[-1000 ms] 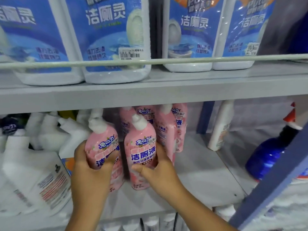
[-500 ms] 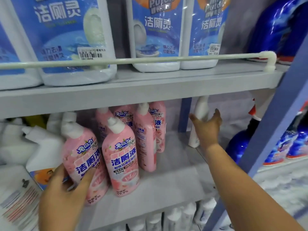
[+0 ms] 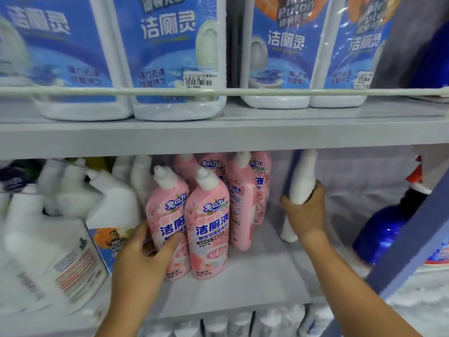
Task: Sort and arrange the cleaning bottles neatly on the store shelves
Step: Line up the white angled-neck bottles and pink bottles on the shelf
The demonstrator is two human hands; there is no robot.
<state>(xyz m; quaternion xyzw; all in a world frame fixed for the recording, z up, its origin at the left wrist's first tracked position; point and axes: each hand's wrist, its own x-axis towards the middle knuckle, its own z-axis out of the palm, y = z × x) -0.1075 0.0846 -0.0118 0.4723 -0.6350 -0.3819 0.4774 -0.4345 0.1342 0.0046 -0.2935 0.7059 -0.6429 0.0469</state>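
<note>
Several pink toilet-cleaner bottles stand grouped on the middle shelf point(image 3: 255, 283). My left hand point(image 3: 143, 254) grips the front left pink bottle point(image 3: 167, 210) round its lower body, thumb across the label. Right beside it stands another front pink bottle point(image 3: 210, 229). Further right, my right hand point(image 3: 306, 212) is wrapped round a slim white bottle point(image 3: 303, 181) that stands near the back by a blue upright post; the hand hides the bottle's middle.
White angled-neck bottles point(image 3: 73, 237) crowd the shelf's left side. Large blue-labelled white jugs point(image 3: 170, 57) sit on the upper shelf behind a white rail point(image 3: 218, 91). A dark blue spray bottle point(image 3: 384, 229) and a blue diagonal frame bar point(image 3: 413, 242) are at right.
My right hand has let go of the second pink bottle, reached right and back, and closed round the white bottle. My left hand stays on the left pink bottle.
</note>
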